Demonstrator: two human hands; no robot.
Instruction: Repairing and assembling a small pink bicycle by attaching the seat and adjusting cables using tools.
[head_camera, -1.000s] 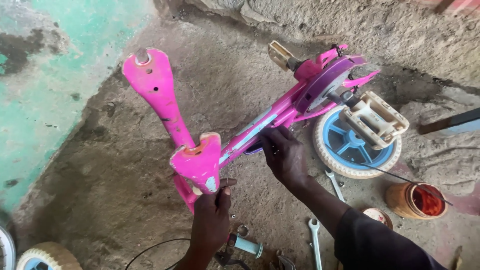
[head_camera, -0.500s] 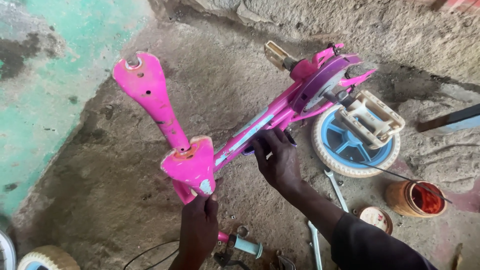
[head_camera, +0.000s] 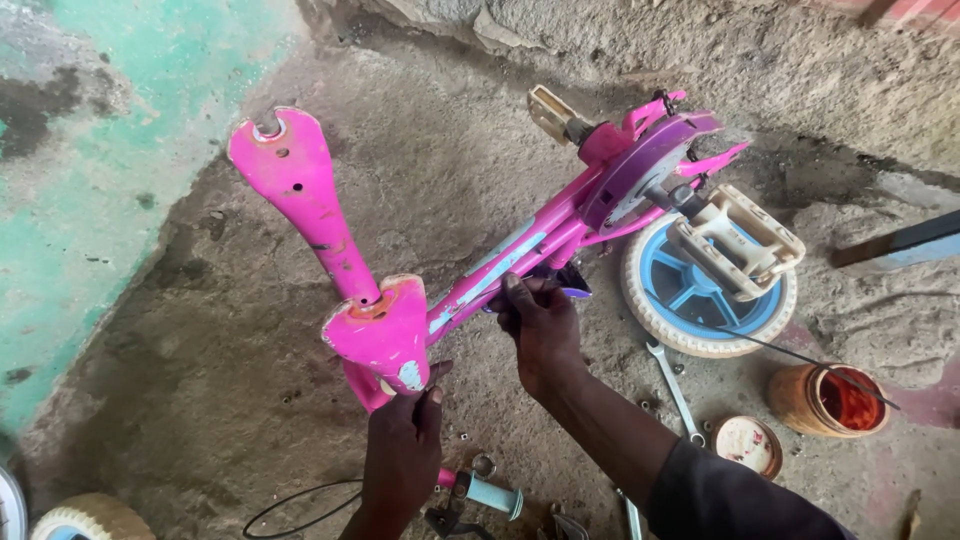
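Observation:
A pink child's bicycle frame (head_camera: 520, 255) lies upside down over the dirt floor, its pink fork (head_camera: 300, 195) pointing up and left. My left hand (head_camera: 402, 445) grips the underside of the fork crown (head_camera: 380, 330). My right hand (head_camera: 540, 325) holds the frame's main tube near its middle. At the far end sit the purple chain guard (head_camera: 645, 170) and two cream pedals (head_camera: 740, 240). A light-blue handlebar grip (head_camera: 490, 493) lies below my left hand.
A blue-and-white small wheel (head_camera: 700, 300) lies under the pedal. Spanners (head_camera: 675, 385) lie on the ground beside an orange-brown pot of grease (head_camera: 830, 400) and its lid (head_camera: 745, 445). Another wheel (head_camera: 85, 518) shows at the bottom left. A green-painted wall (head_camera: 90, 130) stands on the left.
The fork and frame have swung a little to the left and lower in view. My left hand has shifted under the fork crown; my right hand stays on the tube.

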